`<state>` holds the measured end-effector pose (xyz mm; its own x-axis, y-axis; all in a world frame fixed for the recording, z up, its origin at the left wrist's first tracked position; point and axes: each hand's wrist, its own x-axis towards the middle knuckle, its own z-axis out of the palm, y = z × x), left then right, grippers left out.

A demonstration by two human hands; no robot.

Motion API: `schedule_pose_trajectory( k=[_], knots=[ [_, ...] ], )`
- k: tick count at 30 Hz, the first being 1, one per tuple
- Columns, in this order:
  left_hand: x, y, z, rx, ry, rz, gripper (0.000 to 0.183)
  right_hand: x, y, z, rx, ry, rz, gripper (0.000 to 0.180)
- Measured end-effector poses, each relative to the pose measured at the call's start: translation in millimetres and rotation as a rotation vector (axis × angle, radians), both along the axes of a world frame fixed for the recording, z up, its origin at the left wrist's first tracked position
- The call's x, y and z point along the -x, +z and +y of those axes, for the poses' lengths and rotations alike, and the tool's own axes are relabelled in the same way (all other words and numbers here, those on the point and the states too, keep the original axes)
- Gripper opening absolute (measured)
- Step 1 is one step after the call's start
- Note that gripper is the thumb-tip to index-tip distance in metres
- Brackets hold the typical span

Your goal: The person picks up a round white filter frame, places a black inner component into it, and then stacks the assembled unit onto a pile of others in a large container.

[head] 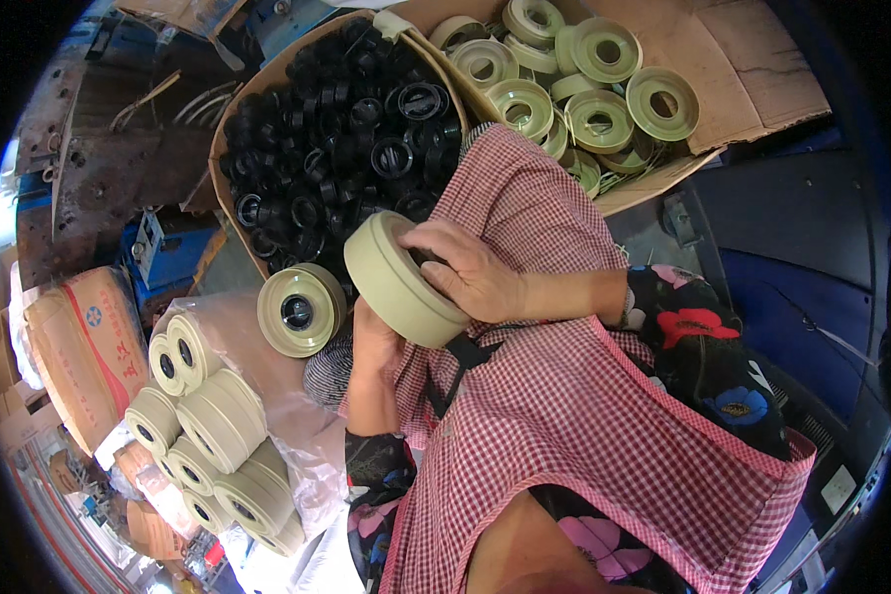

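A pale olive-green ring-shaped plastic part point(397, 286) is held tilted between my two hands, above my lap. My left hand point(375, 338) supports its lower edge, and the fingers are mostly hidden behind the part. On the other side, my right hand point(471, 271) has its fingers curled over the rim, reaching towards the central opening. Whatever sits inside that opening cannot be seen. A similar green part point(273, 319) with a black ring-shaped insert point(297, 312) in its centre rests left of my left hand.
A cardboard box of black plastic ring pieces point(341, 141) stands before me. To its right, another carton point(750, 82) holds several loose green parts point(601, 119). At left, green parts with black centres point(223, 423) are piled in a clear plastic bag point(230, 319).
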<state>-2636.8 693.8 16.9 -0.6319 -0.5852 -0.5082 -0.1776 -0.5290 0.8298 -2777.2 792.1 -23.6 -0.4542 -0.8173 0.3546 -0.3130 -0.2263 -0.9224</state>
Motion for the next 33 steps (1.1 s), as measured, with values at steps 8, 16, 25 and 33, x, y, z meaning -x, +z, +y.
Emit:
schedule_pose_trajectory(
  k=[8,16,25,33],
  knots=[
    [-3.7,-10.0,-1.4,-0.510,0.053,0.115,0.031,34.7,19.6,-8.7,0.252,0.187,0.265,0.039],
    [-11.6,-26.5,7.8,-0.776,0.069,0.176,0.031,32.6,21.2,-3.4,0.152,0.366,0.470,0.043],
    [1.4,-16.7,-16.0,0.416,-0.308,-0.085,0.052,10.1,-1.6,-1.7,-0.493,0.262,-0.417,0.036],
    [3.4,-5.1,6.4,0.710,-0.529,-0.162,0.066,19.3,-34.9,9.4,-0.392,0.471,-0.980,0.041]
  ],
)
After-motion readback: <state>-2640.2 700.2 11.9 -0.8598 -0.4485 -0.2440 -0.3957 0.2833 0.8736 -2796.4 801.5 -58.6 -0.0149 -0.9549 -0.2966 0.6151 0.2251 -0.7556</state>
